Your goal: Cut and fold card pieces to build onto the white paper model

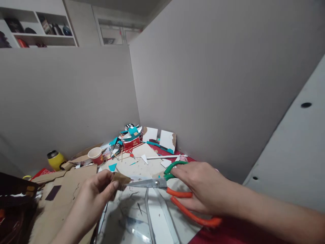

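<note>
My left hand [95, 193] pinches a small brown cardboard piece [121, 178] between thumb and fingers, low in the middle of the view. My right hand [200, 188] grips a pair of scissors [162, 183] with one green and one orange handle loop. The steel blades point left and meet the cardboard piece at its edge. Both hands hover over a table littered with paper offcuts.
A large brown cardboard sheet [66, 189] lies at left. Beyond it stand a red paper cup [96, 156], a yellow jar [56, 160] and a teal, red and white paper model [130, 135]. White card strips [162, 217] lie below the scissors. Grey partition walls [203, 84] enclose the corner.
</note>
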Available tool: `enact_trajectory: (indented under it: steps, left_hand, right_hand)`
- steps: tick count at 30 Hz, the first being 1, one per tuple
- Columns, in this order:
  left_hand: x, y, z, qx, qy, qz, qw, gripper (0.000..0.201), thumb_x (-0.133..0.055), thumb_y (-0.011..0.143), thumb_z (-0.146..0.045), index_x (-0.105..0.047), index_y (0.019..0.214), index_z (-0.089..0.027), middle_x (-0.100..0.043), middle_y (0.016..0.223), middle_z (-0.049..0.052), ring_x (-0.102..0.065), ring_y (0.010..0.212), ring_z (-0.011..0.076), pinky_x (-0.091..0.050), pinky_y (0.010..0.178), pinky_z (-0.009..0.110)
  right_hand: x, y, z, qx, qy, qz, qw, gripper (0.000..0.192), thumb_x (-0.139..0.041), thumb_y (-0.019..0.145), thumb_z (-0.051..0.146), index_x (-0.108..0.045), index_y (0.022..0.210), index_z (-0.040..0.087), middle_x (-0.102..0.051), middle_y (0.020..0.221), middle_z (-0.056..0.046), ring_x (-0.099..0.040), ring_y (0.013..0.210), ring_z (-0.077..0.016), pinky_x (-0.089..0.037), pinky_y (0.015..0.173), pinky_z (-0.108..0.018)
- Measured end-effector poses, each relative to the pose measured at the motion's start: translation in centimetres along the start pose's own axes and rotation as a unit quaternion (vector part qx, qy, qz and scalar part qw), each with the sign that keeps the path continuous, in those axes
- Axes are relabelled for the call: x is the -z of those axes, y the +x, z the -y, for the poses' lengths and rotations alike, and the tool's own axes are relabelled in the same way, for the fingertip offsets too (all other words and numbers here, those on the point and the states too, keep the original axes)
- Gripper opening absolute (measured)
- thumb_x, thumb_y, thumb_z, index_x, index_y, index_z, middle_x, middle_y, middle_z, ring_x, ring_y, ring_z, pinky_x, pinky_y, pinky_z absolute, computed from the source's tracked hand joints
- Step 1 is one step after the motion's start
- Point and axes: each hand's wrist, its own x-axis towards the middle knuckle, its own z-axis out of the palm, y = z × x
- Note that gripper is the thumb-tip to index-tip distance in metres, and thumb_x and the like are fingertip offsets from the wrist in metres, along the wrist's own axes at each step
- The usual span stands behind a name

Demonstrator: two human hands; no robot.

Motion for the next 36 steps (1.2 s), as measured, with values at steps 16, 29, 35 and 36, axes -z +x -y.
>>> enact_trajectory:
  steps: [16,29,35,36]
  left_hand:
    - [-0.4,-0.3,-0.6,0.03,-0.129,-0.039,0.99,0.03,-0.069,0.075,-0.043,-0.071,0.089,-0.016,-0.068,0.073,0.003,-0.059,0.061,0.0139,-0.049,0.058,0.025]
    - [-0.9,-0.2,-0.1,0.026,-0.106,-0.043,0.993,0.022,-0.065,0.08,-0.039,-0.069,0.083,-0.017,-0.062,0.062,-0.001,-0.052,0.055,0.011,-0.043,0.051,0.021]
    - [-1.1,-0.4,-0.1,0.011,-0.062,-0.054,0.997,0.02,-0.064,0.08,-0.036,-0.069,0.087,-0.017,-0.068,0.074,0.002,-0.059,0.065,0.0141,-0.049,0.06,0.025]
    - [-1.2,-0.4,-0.2,0.006,-0.059,-0.056,0.997,0.019,-0.064,0.081,-0.035,-0.068,0.087,-0.017,-0.068,0.074,0.002,-0.06,0.066,0.0143,-0.049,0.061,0.025]
  right_hand:
    - [0.9,-0.3,-0.6,0.035,-0.082,-0.076,0.993,0.037,-0.052,0.082,0.051,-0.056,0.068,0.017,-0.059,0.058,-0.004,-0.049,0.048,-0.0153,-0.023,0.05,-0.029]
    - [0.7,-0.6,-0.2,0.078,-0.087,-0.077,0.99,0.04,-0.045,0.089,0.05,-0.054,0.066,0.018,-0.057,0.056,-0.004,-0.045,0.045,-0.0143,-0.021,0.049,-0.031]
    - [1.0,-1.1,0.3,0.066,-0.084,-0.045,0.993,0.038,-0.046,0.087,0.05,-0.052,0.067,0.017,-0.057,0.056,-0.005,-0.044,0.045,-0.0138,-0.021,0.049,-0.029]
    - [1.1,-1.1,0.3,0.064,-0.077,-0.036,0.994,0.038,-0.045,0.087,0.049,-0.052,0.068,0.018,-0.056,0.056,-0.005,-0.045,0.045,-0.014,-0.021,0.049,-0.029]
